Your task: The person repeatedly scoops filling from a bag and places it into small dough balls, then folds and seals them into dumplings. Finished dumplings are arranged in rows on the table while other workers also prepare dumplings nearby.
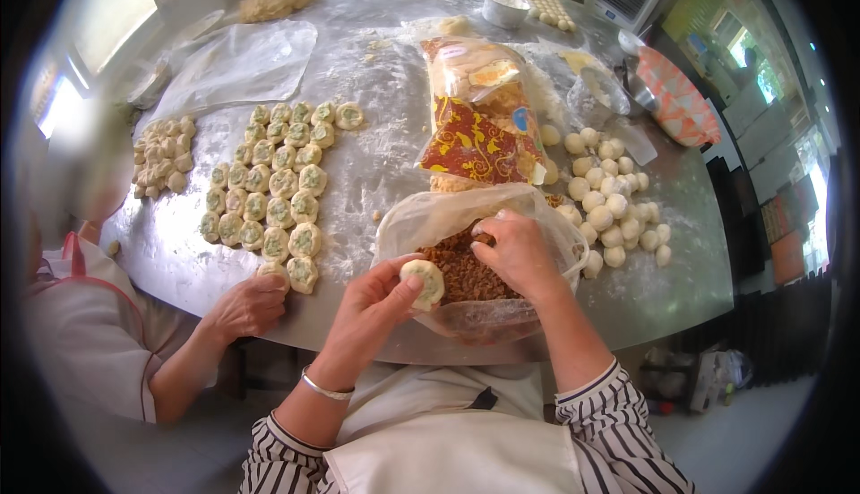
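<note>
Between the thumb and fingers of my left hand [373, 309] is a flattened round of dough [428, 282] with a greenish patch on its face. It is held at the left rim of a clear plastic bag [430, 215] spread open like a bowl. Brown crumbly filling [463, 275] lies inside the bag. My right hand [521, 255] reaches over the bag, its thumb and fingertips curled at the filling. Whether anything is pinched between them is hard to tell. Smooth dough balls [615, 205] are heaped to the right of the bag.
Rows of green-centred dough rounds [279, 185] lie left, with a co-worker's hand [252, 306] at their near end. Beyond them are cut dough pieces [163, 155] and a plastic sheet [248, 57]. A printed food bag [480, 118] stands behind the filling. Metal bowl [505, 9] and patterned basin [675, 94] sit farther off.
</note>
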`<state>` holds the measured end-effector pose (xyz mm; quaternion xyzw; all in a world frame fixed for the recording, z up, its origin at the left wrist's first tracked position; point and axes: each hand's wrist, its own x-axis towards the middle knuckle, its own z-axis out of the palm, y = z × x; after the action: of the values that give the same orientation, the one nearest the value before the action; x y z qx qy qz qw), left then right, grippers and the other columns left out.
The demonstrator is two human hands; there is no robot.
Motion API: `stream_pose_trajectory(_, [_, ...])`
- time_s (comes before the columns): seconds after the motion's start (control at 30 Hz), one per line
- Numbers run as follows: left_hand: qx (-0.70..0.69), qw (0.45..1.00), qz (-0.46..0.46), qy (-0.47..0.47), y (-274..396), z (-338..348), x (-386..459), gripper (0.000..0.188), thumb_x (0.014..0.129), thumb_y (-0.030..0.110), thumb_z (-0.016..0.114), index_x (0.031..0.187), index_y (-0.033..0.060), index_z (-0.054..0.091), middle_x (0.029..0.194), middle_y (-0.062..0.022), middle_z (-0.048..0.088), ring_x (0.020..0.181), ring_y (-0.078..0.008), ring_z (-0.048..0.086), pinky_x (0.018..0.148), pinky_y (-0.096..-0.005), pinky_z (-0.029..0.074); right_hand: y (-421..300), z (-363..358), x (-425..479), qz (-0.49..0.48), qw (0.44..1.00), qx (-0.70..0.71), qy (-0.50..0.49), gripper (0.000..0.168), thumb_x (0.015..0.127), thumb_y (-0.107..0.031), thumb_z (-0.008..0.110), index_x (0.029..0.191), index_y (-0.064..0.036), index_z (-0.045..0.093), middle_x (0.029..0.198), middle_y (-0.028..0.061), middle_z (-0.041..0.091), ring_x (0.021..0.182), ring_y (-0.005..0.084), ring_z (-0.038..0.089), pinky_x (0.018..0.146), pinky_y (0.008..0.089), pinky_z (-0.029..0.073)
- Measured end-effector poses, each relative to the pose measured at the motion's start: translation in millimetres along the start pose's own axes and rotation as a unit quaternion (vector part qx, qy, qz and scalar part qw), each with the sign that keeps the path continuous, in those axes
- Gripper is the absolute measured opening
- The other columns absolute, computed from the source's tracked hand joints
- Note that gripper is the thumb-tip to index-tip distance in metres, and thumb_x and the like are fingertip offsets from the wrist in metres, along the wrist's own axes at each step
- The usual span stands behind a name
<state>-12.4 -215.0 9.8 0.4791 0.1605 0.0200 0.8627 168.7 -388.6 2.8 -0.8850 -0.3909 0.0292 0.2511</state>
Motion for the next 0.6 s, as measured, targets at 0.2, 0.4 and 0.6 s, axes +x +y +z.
stream_pose_trajectory(0.2, [-0.013, 0.999, -0.042, -0.005, -8.8, 11.4, 19.5, 0.044, 0.108, 0.021, 0.056, 0.141, -0.0069, 0.052, 0.127, -0.0114, 0.064, 0.114, -0.0196, 0.065, 0.096, -0.0335, 0.058, -2.3, -23.2, -15.5, 0.034, 0.991, 0.132, 0.001, 0.023, 0.080, -0.012, 0.080, 0.102, -0.007, 0.078, 0.089, 0.0131, 0.069, 0.077, 0.0274, 0.066, 0.072, 0.0367, 0.053])
stream_pose_trajectory(0.4, [0.056, 0.998, -0.036, -0.020, -6.9, 32.9, 35.4, 0.043, 0.107, 0.025, 0.058, 0.138, -0.0050, 0.056, 0.120, -0.0073, 0.066, 0.109, -0.0125, 0.064, 0.091, -0.0289, 0.058, -21.8, -41.1, -31.4, -0.015, 0.978, 0.206, 0.007, 0.022, 0.082, -0.008, 0.078, 0.104, -0.008, 0.077, 0.092, 0.0106, 0.070, 0.084, 0.0233, 0.070, 0.072, 0.0347, 0.055])
stream_pose_trajectory(0.6, [0.103, 0.992, 0.011, -0.075, -13.8, 44.9, 45.6, 0.044, 0.102, 0.025, 0.069, 0.134, -0.0045, 0.061, 0.107, -0.0015, 0.070, 0.096, -0.0058, 0.062, 0.082, -0.0228, 0.053, -31.5, -32.9, -37.9, -0.093, 0.987, 0.123, 0.052, 0.026, 0.084, -0.006, 0.076, 0.108, -0.007, 0.069, 0.093, 0.0121, 0.064, 0.085, 0.0334, 0.067, 0.072, 0.0403, 0.057])
